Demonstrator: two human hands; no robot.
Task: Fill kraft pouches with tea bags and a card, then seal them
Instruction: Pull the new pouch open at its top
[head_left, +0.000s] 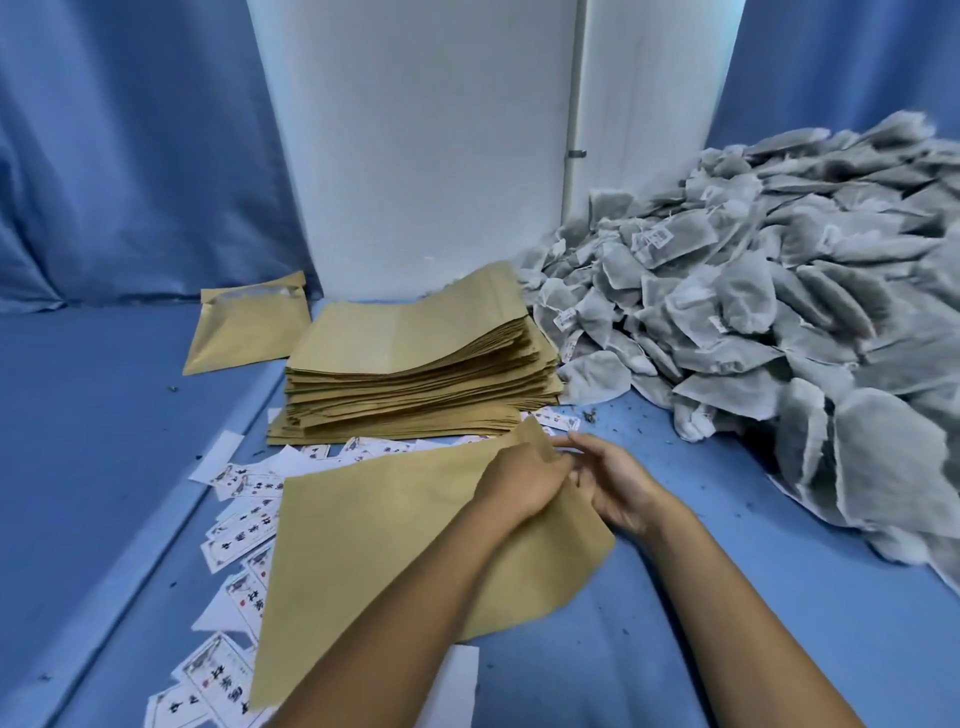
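One kraft pouch (374, 540) lies flat on the blue desk (649, 654), straight in front of the person, its far corner lifted toward the hands. Both hands work at that corner. Left hand (519, 480) rests on top of the pouch, fingers curled over the edge, apparently pinching it. Right hand (610, 475) meets it at the same edge from the right side, fingers bent against the paper; grip there looks like a light pinch on the pouch mouth, though blur hides the fingertips. Looks like the mouth is being worked open. Pouch looks flat and empty; nothing inside that shows.

Just beyond it, a tall stack of pouches (415, 364) waits, unfilled by the look of them. Behind and left of the stack, one single pouch (247, 325) lies apart on the desk with a pale strip across its top; whether it is filled or sealed, cannot tell.

Printed cards (236, 535) lie scattered loose on the desk, under and left of the pouch in hand, running from the stack toward the near edge. To the right, a big heap of tea bags (779, 312) spreads along the desk, well clear of the hands.

Judgement: early in the job. This pouch is at the opening step; tea bags, card and sealing are all left to do, and the whole stack after it.
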